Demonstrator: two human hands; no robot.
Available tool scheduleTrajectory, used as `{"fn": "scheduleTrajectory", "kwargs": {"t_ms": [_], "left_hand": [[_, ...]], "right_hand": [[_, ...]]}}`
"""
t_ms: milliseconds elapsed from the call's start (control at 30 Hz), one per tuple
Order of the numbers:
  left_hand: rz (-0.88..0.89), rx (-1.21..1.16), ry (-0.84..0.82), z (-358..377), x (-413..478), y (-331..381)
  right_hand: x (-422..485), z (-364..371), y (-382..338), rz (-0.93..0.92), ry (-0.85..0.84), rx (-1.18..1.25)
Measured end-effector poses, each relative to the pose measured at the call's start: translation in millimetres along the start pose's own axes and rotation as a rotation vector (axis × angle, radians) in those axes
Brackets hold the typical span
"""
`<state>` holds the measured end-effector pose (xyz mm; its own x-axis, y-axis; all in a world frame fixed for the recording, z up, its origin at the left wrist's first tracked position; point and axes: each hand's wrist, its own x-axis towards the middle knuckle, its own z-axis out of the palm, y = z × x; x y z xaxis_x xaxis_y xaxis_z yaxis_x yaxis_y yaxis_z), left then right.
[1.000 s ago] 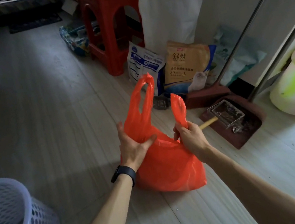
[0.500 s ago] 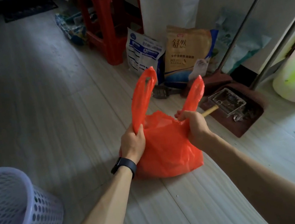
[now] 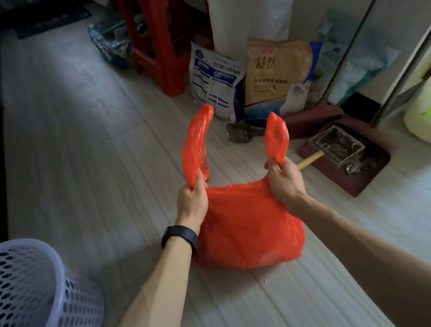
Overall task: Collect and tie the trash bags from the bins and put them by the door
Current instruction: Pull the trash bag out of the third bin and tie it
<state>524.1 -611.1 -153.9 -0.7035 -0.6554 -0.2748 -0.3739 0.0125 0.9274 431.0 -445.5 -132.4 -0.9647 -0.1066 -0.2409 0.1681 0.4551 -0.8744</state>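
Plainly, the bag (image 3: 248,232) is seated on the floor (image 3: 79,157), out of the bin (image 3: 26,303) and near it, with its mouth stretched between the two hands. The left grip (image 3: 192,204) is curled tight round the root of the left handle (image 3: 196,143), and the right grip (image 3: 286,183) is clenched likewise round the right handle (image 3: 276,136). Both loops are left standing free above the fists. No knot has been made yet, and the contents cannot be seen.

The chief risk is judged to lie in the film, which looks thin. If the handles are hauled apart too hard while being crossed, a tear could be started at a root and rubbish spilled. A second risk is a slack knot. If the handles are tied while the mouth is spread this wide, a gap may be left and the knot worked loose when the bag is carried.

One grip will probably have to be eased for the crossing, and a handle could then be dropped and the bag allowed to slump. The scoop (image 3: 308,160) in the dustpan (image 3: 351,163) lies just beyond the right grip, so it could be knocked by a wide sweep on that side.
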Motion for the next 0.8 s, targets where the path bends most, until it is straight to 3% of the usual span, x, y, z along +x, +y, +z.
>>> {"fn": "scheduleTrajectory", "kwargs": {"t_ms": [100,200,467,533,667,733,800], "left_hand": [[-0.03,-0.095,0.004,2.6,-2.9,4.1],[-0.146,-0.238,0.118,7.9,-0.3,1.3],[-0.356,-0.37,0.268,1.6,9.6,-2.6],[-0.438,-0.432,0.269,-2.4,8.0,-4.9],[-0.502,-0.473,0.308,-2.4,1.6,-0.8],[-0.501,-0.441,0.336,-1.5,2.8,-0.6],[-0.486,-0.378,0.326,1.4,1.9,-1.5]], "right_hand": [[0.6,0.5,-2.2,0.239,-0.147,0.039],[-2.6,0.7,-3.7,0.376,-0.259,0.225],[-10.4,-5.3,-9.9,0.385,-0.315,0.597],[-12.7,-7.4,-1.1,0.288,-0.344,0.5],[-33.2,-6.2,11.6,0.032,-0.411,-0.091],[-41.8,3.9,17.5,-0.027,-0.414,-0.199],[-45.5,20.3,20.0,-0.091,-0.292,-0.209]]}}
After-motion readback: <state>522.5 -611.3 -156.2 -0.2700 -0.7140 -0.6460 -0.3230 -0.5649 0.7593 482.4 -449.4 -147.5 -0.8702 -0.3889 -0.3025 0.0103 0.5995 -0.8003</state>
